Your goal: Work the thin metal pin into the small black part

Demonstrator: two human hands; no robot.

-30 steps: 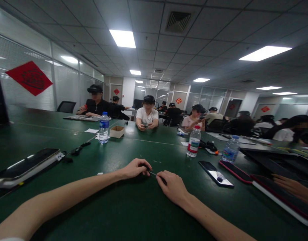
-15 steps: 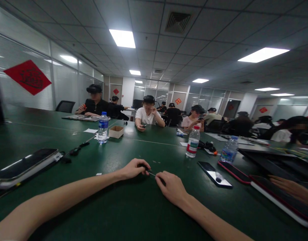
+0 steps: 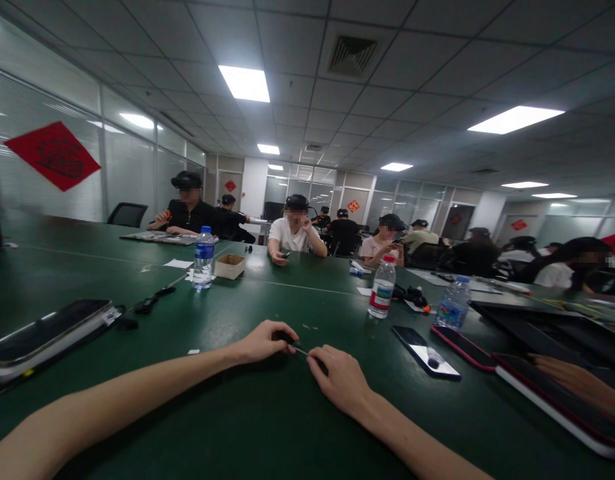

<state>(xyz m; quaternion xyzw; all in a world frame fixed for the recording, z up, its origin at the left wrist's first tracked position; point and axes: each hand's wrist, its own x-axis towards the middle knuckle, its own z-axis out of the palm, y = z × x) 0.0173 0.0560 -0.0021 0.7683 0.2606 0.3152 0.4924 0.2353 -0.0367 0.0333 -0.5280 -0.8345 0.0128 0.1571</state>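
A: Both hands pinch one thin dark rod (image 3: 301, 350) low over the green table (image 3: 267, 427), the left hand (image 3: 263, 341) at its far end, the right hand (image 3: 337, 380) at the near end.

B: Looks light and stiff (easily dropped), so the ends seem best. Containers?

A: Beyond the rod, a water bottle (image 3: 381, 287) about a third full, and a cardboard box (image 3: 230, 266), contents hidden.

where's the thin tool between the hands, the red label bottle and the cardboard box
thin tool (image 3: 301, 350), head view, on the pale shaft showing between the two hands
red label bottle (image 3: 381, 291), head view, on its label
cardboard box (image 3: 230, 267), head view, on its front wall
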